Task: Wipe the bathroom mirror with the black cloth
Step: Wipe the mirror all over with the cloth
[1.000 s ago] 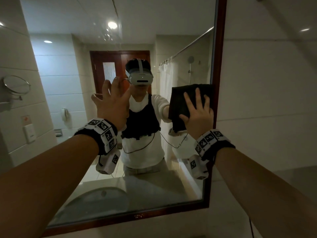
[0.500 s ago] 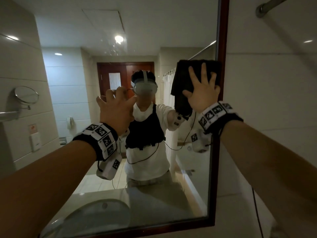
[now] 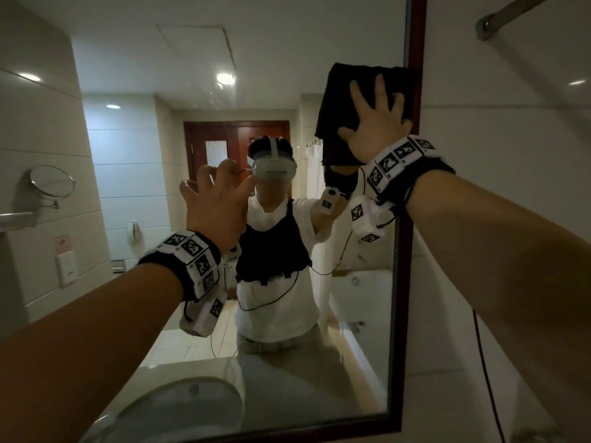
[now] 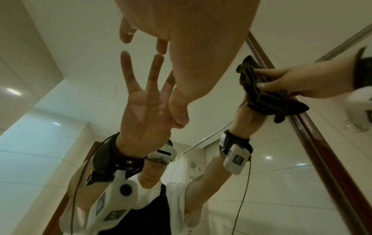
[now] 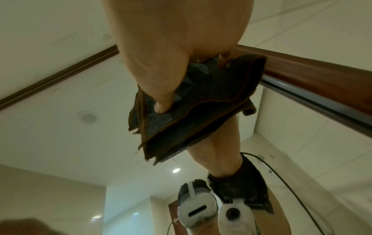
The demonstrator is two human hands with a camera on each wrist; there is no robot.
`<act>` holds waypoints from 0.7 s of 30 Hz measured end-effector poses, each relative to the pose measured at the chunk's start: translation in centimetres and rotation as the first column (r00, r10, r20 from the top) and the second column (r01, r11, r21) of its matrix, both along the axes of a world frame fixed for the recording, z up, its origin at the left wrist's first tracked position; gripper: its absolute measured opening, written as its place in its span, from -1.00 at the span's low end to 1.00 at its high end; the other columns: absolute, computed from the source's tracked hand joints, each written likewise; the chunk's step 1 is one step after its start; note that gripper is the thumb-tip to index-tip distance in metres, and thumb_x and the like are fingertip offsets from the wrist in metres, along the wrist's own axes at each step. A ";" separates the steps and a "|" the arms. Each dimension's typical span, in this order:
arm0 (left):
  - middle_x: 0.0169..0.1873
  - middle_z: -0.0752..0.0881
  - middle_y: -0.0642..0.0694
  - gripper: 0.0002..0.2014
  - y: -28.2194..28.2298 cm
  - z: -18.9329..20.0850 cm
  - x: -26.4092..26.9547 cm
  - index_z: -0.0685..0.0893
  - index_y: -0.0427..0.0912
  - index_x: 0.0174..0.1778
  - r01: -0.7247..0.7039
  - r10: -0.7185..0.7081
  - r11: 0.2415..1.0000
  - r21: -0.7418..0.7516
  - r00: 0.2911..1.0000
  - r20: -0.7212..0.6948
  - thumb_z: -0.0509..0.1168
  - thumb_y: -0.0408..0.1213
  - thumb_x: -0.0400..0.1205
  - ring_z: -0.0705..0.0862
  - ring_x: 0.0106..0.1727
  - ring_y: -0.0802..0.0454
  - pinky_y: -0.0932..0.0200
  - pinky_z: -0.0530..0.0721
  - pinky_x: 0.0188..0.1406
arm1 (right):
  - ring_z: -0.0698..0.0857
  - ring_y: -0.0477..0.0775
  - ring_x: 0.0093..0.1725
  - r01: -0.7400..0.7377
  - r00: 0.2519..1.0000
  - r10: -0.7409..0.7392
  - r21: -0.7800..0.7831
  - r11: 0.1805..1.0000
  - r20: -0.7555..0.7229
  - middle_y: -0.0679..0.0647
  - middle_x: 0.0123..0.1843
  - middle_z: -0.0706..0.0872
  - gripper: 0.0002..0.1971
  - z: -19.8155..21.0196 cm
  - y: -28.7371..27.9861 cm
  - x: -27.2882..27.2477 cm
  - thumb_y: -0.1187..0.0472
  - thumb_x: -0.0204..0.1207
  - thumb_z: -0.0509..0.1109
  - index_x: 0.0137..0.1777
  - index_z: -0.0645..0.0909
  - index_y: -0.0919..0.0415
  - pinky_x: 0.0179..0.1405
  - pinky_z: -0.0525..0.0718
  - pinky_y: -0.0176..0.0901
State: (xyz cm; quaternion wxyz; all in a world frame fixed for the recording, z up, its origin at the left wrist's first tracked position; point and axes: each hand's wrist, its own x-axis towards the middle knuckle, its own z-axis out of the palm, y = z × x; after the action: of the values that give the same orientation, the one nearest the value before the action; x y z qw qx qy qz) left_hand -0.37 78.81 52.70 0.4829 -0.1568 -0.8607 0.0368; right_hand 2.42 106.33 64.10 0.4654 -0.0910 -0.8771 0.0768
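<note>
The bathroom mirror (image 3: pixel 192 75) has a dark red wooden frame (image 3: pixel 414 33) down its right side. A folded black cloth (image 3: pixel 348 100) lies flat on the glass high up, against that frame. My right hand (image 3: pixel 377 119) presses the cloth to the glass with spread, straight fingers; in the right wrist view the thumb (image 5: pixel 163 101) pushes into the black cloth (image 5: pixel 201 103). My left hand (image 3: pixel 217 196) is lower and further left, holding nothing, fingers spread. In the left wrist view its fingertips (image 4: pixel 161 46) meet their reflection on the glass.
A metal rail (image 3: pixel 511 11) juts from the tiled wall right of the frame, above the cloth. A round shaving mirror (image 3: pixel 51 182) hangs at the far left. The white basin (image 3: pixel 179 410) shows reflected at the bottom. A cable (image 3: pixel 486 362) hangs beneath my right forearm.
My right hand has slid the cloth upward along the mirror's right edge. The left hand has stayed on the glass, its fingers a little more bent.
</note>
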 end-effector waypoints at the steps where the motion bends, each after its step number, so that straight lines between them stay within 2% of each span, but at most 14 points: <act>1: 0.45 0.31 -0.18 -0.17 0.0 0.0 0.0 0.42 0.16 0.40 0.005 -0.005 1.000 0.002 1.000 -0.004 0.60 -0.28 0.22 0.35 0.36 -0.43 -0.55 0.45 0.15 | -0.12 0.36 0.72 0.002 1.000 -0.002 0.012 1.000 -0.001 0.01 0.78 -0.24 -0.18 -0.6 0.0 0.0 -0.15 0.60 0.33 0.71 -0.13 -0.31 0.52 0.16 0.51; 8: 0.49 0.28 -0.18 -0.20 0.4 -0.5 0.7 0.41 0.15 0.41 0.025 -0.025 0.998 0.051 1.000 0.012 0.53 -0.41 0.29 0.29 0.43 -0.42 -0.54 0.40 0.21 | -0.12 0.37 0.71 0.022 0.999 -0.024 0.072 0.997 0.030 0.03 0.77 -0.28 -0.16 -6.4 -0.9 0.2 -0.15 0.61 0.31 0.71 -0.18 -0.28 0.52 0.18 0.49; 12: 0.53 0.23 -0.17 -0.22 0.1 -0.5 1.2 0.39 0.16 0.48 0.028 -0.029 0.999 0.045 0.999 0.025 0.51 -0.35 0.36 0.24 0.48 -0.39 -0.59 0.34 0.27 | -0.11 0.37 0.71 0.025 0.998 -0.030 0.100 0.995 0.047 0.03 0.77 -0.28 -0.14 -11.3 -0.9 0.3 -0.13 0.60 0.34 0.72 -0.16 -0.28 0.52 0.22 0.46; 17: 0.52 0.29 -0.17 -0.29 0.0 -2.3 1.6 0.42 0.16 0.48 -0.003 0.000 0.997 0.083 0.999 0.032 0.48 -0.29 0.41 0.31 0.44 -0.38 -0.59 0.34 0.29 | -0.13 0.33 0.72 0.053 0.995 -0.059 0.070 0.996 0.082 0.00 0.77 -0.32 -0.15 -16.3 -0.3 0.7 -0.15 0.61 0.31 0.71 -0.22 -0.29 0.54 0.24 0.40; 19: 0.50 0.32 -0.18 -0.29 0.0 -3.7 1.8 0.41 0.15 0.51 -0.017 0.012 0.996 0.085 0.998 0.062 0.47 -0.27 0.43 0.32 0.43 -0.37 -0.58 0.37 0.28 | -0.08 0.33 0.72 0.063 0.996 -0.067 0.060 0.996 0.064 0.04 0.78 -0.25 -0.14 -18.2 -0.4 0.7 -0.16 0.59 0.32 0.72 -0.18 -0.26 0.52 0.28 0.39; 21: 0.50 0.31 -0.18 -0.30 -0.4 -5.2 1.8 0.38 0.15 0.52 -0.028 0.019 0.994 0.102 0.996 0.086 0.47 -0.18 0.46 0.30 0.46 -0.38 -0.58 0.38 0.25 | 0.09 0.36 0.70 0.086 0.996 -0.087 0.073 0.994 0.008 0.12 0.79 -0.08 -0.14 -20.1 -0.5 0.6 -0.15 0.53 0.38 0.74 -0.03 -0.21 0.42 0.41 0.39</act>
State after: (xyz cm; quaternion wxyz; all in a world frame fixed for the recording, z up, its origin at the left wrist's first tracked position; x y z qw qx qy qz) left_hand 1.42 78.39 47.46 0.4528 -0.1228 -0.8831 -0.0088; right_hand 3.04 105.81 44.03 0.4665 -0.1123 -0.8770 0.0242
